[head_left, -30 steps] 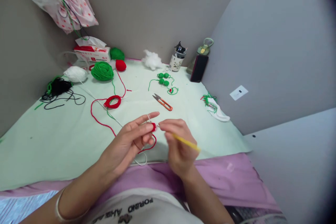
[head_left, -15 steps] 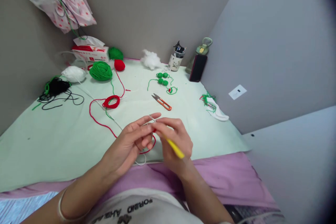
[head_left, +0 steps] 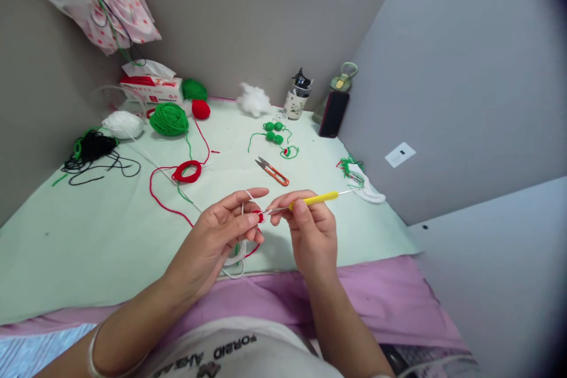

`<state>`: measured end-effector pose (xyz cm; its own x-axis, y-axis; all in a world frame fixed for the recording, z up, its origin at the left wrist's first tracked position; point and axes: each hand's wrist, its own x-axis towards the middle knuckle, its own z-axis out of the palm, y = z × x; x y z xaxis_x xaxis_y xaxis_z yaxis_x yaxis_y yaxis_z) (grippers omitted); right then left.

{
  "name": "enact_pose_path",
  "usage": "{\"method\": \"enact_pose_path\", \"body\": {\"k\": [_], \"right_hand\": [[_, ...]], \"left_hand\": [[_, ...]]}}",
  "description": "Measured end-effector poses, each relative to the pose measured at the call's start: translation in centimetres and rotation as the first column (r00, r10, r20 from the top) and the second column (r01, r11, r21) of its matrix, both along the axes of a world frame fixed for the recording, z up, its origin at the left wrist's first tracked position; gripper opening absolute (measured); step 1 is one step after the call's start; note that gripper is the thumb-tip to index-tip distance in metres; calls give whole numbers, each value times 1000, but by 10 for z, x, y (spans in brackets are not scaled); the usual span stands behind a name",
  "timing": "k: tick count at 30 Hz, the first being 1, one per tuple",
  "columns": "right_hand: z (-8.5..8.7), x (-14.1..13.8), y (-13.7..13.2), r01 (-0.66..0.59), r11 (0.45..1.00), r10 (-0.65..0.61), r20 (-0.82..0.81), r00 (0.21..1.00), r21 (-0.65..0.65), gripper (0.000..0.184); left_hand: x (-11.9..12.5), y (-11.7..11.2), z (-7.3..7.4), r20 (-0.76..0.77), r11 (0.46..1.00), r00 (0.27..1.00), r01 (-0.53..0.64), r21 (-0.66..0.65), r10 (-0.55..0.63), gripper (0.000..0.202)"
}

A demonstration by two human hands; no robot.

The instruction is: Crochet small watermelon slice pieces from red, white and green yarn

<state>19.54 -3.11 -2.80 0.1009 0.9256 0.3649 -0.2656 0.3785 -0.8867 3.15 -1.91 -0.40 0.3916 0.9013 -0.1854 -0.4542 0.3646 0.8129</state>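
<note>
My left hand pinches a small red and white crochet piece between thumb and fingers, with white yarn passing over its raised index finger. My right hand grips a yellow-handled crochet hook. The hook's thin metal shaft points left, and its tip meets the crochet piece. White and red strands hang below my left hand. Beyond the hands lie orange-handled thread snips and a red crocheted ring with yarn trailing from it.
Yarn balls in green, white and red sit at the back left by a tissue box. Black yarn lies left. White stuffing, small green balls, a pen cup, phone and bottle stand behind.
My right hand has shifted right, and the hook has swung from pointing down toward me to lying nearly level. The red and white piece now shows more at my left fingertips.
</note>
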Motion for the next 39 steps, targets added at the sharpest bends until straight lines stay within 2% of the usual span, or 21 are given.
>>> {"method": "enact_pose_path", "body": {"k": [2,4,6,8,10,11,12,14,16,18,21,24,26,27,28,30,32,33,35,37,39], "right_hand": [[2,1,-3,50,998,-54,87,995,48,22],[2,-1,-7,128,975,-175,267,948,184,22],[1,-3,-9,144,907,-328,453,829,395,24],[-3,-5,-10,111,802,-495,550,672,586,27],[-6,-6,-10,98,728,-602,564,565,679,31],[-7,-7,-9,112,725,-610,557,563,680,32],[-7,-6,-8,138,748,-584,544,602,650,31],[-4,-5,-6,204,837,-462,457,760,507,27],[0,-5,-4,214,920,-316,299,900,329,24],[3,-5,-2,168,957,-219,208,953,237,22],[2,-7,-2,153,952,-227,274,935,267,20],[-3,-9,-5,199,894,-372,420,828,401,28],[-6,-8,-7,181,833,-478,515,712,523,32],[-6,-7,-8,166,809,-511,535,673,563,33],[-6,-6,-8,169,801,-522,533,666,574,32],[-3,-5,-6,234,838,-475,448,757,492,27],[1,-4,-3,265,911,-360,297,884,315,22],[2,-5,-2,246,938,-303,236,923,243,21],[4,-6,-1,181,967,-216,206,954,178,19],[3,-6,0,154,976,-186,231,955,151,17],[2,-5,0,145,984,-162,188,969,103,17]], "left_hand": [[-1,0,-1,-24,1000,1000,-15,26,16,30],[1,0,-2,-55,996,997,-51,71,55,30],[3,0,-4,-79,988,991,-102,115,111,35],[5,-1,-5,-69,985,988,-129,115,137,44],[5,0,-5,-21,996,996,-82,37,83,48],[5,1,-5,13,999,999,-42,-23,42,48],[4,2,-4,47,997,999,-5,-82,9,46],[2,5,-2,96,989,995,29,-148,-15,42],[0,6,0,106,991,994,8,-133,6,40],[1,5,2,86,996,996,1,-84,6,39],[5,2,3,28,999,999,-26,-20,26,37],[8,0,2,8,997,997,-79,10,79,39],[8,1,0,36,998,998,-41,-45,43,38],[7,3,-1,62,996,998,-8,-91,13,36],[5,4,-1,89,990,996,21,-136,-9,35],[2,8,-1,126,980,992,30,-198,-5,32],[1,9,-1,123,982,992,-15,-189,39,31],[1,9,0,109,986,993,-34,-161,53,30],[2,6,1,71,995,996,-46,-85,52,29],[4,4,1,32,999,999,-35,-30,36,29],[5,2,1,10,1000,1000,-26,-5,26,28]]}}
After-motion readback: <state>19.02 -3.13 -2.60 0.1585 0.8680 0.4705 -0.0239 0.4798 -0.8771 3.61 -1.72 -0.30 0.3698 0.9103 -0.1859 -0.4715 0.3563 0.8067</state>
